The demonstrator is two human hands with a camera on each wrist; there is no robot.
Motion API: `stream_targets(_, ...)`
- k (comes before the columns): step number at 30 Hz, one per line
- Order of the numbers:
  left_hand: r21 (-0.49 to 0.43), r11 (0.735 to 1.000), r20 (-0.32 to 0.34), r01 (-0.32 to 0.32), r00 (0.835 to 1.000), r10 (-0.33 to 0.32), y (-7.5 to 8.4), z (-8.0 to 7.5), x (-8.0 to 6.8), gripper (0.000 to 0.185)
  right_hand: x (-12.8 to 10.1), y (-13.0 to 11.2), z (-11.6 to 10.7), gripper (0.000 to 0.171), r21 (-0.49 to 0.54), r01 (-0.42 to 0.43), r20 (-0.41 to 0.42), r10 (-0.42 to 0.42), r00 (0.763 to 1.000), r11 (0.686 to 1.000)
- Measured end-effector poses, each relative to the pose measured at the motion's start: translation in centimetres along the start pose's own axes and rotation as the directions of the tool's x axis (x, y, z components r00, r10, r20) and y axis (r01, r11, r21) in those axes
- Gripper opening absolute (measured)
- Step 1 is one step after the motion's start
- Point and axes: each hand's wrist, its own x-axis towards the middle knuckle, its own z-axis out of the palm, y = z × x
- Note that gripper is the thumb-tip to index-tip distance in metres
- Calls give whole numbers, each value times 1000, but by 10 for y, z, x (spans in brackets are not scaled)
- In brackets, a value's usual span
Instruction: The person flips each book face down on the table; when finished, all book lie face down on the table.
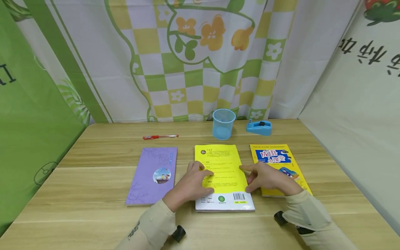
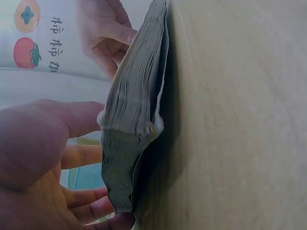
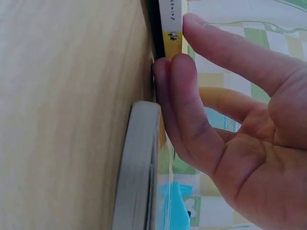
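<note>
In the head view a yellow book (image 1: 223, 158) with a white lower band, barcode and green round logo lies between the two hands. My left hand (image 1: 195, 184) holds its left side, thumb and index finger over the cover, other fingers by the edge. On the opposite side my right hand (image 1: 265, 177) grips the right edge. The left wrist view has the thick page block (image 2: 134, 86) at a corner, with shadow beneath the lower cover. In the right wrist view, the right fingers (image 3: 187, 91) press the book's spine (image 3: 171, 21) while the thumb touches its upper edge.
A purple book (image 1: 151, 173) lies left, and another yellow book (image 1: 273, 166) with a blue title lies right, partly behind the right hand. Toward the back are a red pen (image 1: 160, 136), a blue mesh pen holder (image 1: 223, 125) and a blue tape dispenser (image 1: 259, 128). Curtains surround the table.
</note>
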Motion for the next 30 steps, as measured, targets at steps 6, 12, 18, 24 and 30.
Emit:
stream_targets(6,1,1000,-4,0,1000,0,0,0,0,50,0,1,-2,85,17,-9,-1,9,1000,1000)
stream_targets(12,16,1000,-13,-5,1000,5,0,0,0,51,-2,0,-4,84,54,-45,-15,45,999,998)
stream_targets(18,26,1000,-10,-14,1000,14,2,0,1,52,-6,-2,-7,82,65,-44,-35,46,998,997)
stream_targets(24,27,1000,1,11,1000,-11,9,-3,0,57,-9,-2,-13,79,53,3,-58,0,998,999)
stream_targets(30,34,999,12,0,1000,0,23,-6,1,61,-14,-3,-20,79,41,9,-87,-6,996,999)
